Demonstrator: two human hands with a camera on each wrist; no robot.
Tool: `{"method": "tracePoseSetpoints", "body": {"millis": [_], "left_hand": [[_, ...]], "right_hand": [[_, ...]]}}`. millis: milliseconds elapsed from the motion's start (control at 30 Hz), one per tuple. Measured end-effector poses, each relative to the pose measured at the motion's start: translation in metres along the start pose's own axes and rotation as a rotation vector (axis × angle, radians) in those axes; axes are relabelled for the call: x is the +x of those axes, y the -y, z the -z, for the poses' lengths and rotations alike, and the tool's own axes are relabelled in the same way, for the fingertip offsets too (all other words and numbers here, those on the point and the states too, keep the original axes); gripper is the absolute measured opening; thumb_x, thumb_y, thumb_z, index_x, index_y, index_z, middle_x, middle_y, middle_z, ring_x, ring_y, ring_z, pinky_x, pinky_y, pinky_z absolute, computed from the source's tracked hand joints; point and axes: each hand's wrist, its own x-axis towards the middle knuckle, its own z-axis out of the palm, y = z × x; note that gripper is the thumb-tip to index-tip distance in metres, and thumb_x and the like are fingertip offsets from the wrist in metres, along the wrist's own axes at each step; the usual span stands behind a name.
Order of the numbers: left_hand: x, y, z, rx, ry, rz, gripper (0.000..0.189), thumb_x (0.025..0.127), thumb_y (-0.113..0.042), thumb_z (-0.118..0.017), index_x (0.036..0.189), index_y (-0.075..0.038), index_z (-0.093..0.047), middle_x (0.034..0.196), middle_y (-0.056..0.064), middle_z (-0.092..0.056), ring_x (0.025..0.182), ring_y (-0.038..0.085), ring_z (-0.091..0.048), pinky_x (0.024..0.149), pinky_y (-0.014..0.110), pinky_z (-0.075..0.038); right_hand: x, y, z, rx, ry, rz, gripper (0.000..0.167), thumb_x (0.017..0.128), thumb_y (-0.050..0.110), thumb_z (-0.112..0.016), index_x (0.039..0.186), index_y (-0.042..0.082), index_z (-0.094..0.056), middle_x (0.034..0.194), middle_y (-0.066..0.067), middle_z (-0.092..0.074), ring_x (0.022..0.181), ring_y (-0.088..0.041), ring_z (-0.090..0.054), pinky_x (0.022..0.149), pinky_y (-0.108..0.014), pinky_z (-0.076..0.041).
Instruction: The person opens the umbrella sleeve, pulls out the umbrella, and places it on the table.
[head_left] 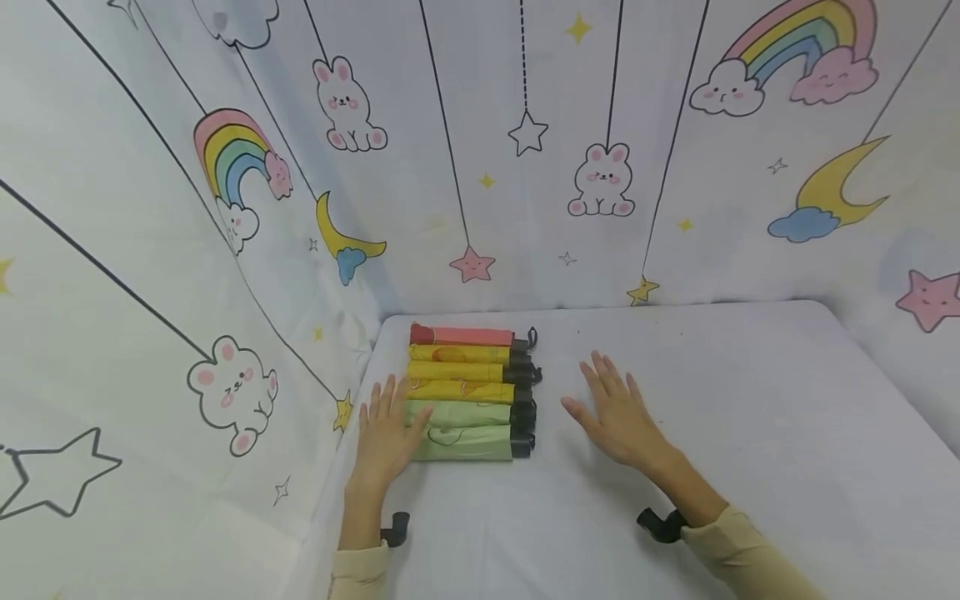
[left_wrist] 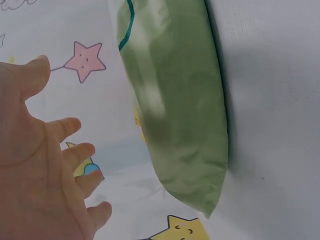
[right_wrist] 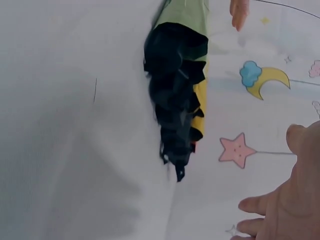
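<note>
Nearest to me, at the bottom of the frame, are two beige sleeves (head_left: 750,554), each with a black wrist piece (head_left: 662,527) beside it. Past them, left of centre, six folded umbrellas (head_left: 465,392) lie side by side on the white counter (head_left: 720,383): a pink one (head_left: 472,337) farthest back, three yellow, two green. Their black handles (head_left: 521,443) all point right.

The left hand (head_left: 386,437) is at the left ends of the green pair, fingers straight and a little apart; from here I can't tell whether it touches the cloth. The right hand (head_left: 618,421), its fingers spread, holds nothing, to the right of the handles.

I'd guess each umbrella is light, with a stiff core under a soft, rather slippery cover. The tapering left tips look slack, so a hold round the middle or on the handle should be surer. They lie close enough that lifting one could nudge its neighbour.

The counter's back edge runs just behind the pink one, and its left edge passes near the tips, with printed cloth (head_left: 555,233) rising beyond both. The widest room for moving is across the right of the frame.
</note>
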Motion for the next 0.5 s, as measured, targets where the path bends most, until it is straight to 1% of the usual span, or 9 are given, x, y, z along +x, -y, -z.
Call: {"method": "tracePoseSetpoints", "body": {"millis": [167,233,333,400,500], "left_hand": [[-0.001,0.011,-0.002,-0.123,-0.007,0.016,0.076,0.108,-0.045,-0.050,0.164,-0.001,-0.023,0.170,0.029,-0.014,0.156,0.052,-0.005,0.123,0.073,-0.004],[-0.002,0.017,-0.003,-0.155,-0.008,0.046,0.077,0.108,-0.043,-0.051,0.164,0.001,-0.020,0.170,0.030,-0.012,0.156,0.053,-0.006,0.124,0.071,-0.006],[-0.005,0.024,-0.003,-0.193,0.007,0.111,0.083,0.107,-0.043,-0.053,0.165,0.000,-0.013,0.171,0.027,-0.006,0.157,0.050,-0.004,0.125,0.068,-0.008],[-0.006,0.028,-0.002,-0.219,0.017,0.151,0.086,0.106,-0.042,-0.056,0.165,0.000,-0.010,0.172,0.027,-0.003,0.157,0.049,-0.004,0.125,0.067,-0.010],[-0.008,0.029,0.001,-0.266,0.016,0.186,0.088,0.105,-0.037,-0.060,0.165,0.000,-0.008,0.171,0.029,-0.002,0.157,0.049,-0.005,0.126,0.066,-0.011]], "right_hand": [[0.001,0.009,-0.008,0.011,0.010,-0.013,0.086,0.106,0.065,-0.041,0.163,0.003,-0.029,0.173,-0.020,-0.012,0.159,-0.040,-0.010,0.126,-0.067,-0.008],[0.001,0.013,-0.011,0.023,0.011,-0.017,0.085,0.105,0.066,-0.041,0.163,0.004,-0.030,0.173,-0.020,-0.013,0.159,-0.040,-0.011,0.126,-0.067,-0.009],[0.000,0.018,-0.015,0.050,0.009,-0.018,0.085,0.105,0.067,-0.041,0.163,0.005,-0.032,0.173,-0.020,-0.014,0.159,-0.039,-0.012,0.127,-0.066,-0.009],[0.000,0.021,-0.017,0.063,0.005,-0.019,0.084,0.104,0.067,-0.043,0.162,0.007,-0.034,0.172,-0.020,-0.016,0.159,-0.040,-0.013,0.127,-0.065,-0.010],[0.000,0.024,-0.020,0.071,0.005,-0.029,0.084,0.103,0.069,-0.045,0.162,0.010,-0.037,0.172,-0.019,-0.020,0.158,-0.040,-0.015,0.127,-0.063,-0.013]]}}
